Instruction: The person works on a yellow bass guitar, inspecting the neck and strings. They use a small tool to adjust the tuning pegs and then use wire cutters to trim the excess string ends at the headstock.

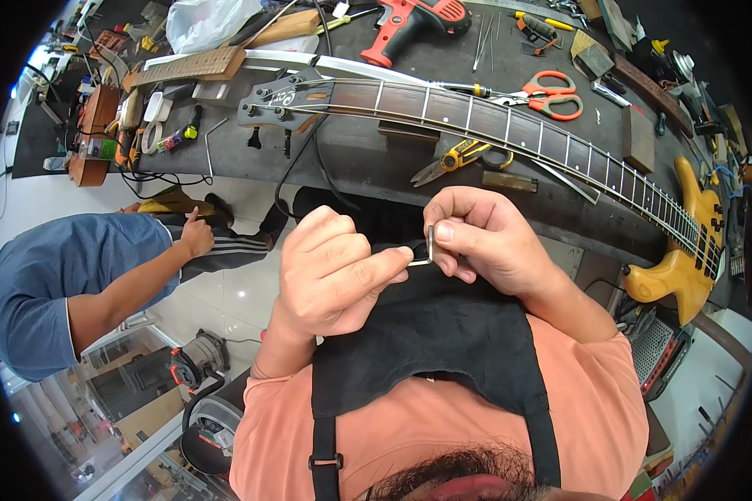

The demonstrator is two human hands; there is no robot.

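A small L-shaped metal rod, which looks like a hex key (430, 253), is held up in front of my chest between both hands. My left hand (330, 271) pinches one arm of it between thumb and forefinger, the other fingers curled in. The other arm is gripped by the thumb and fingers of my right hand (480, 238). Just beyond my hands, an electric bass guitar lies across the bench, its dark headstock (267, 104) to the left, its fretted neck (518, 129) running right to a yellow wooden body (667, 280).
Yellow-handled snips (459, 159), orange scissors (551, 96) and a red-black power tool (418, 25) lie on the dark bench (242, 159). A bent metal rod (215, 144) rests near its left front edge. To the left is another person (67, 275) in a blue shirt.
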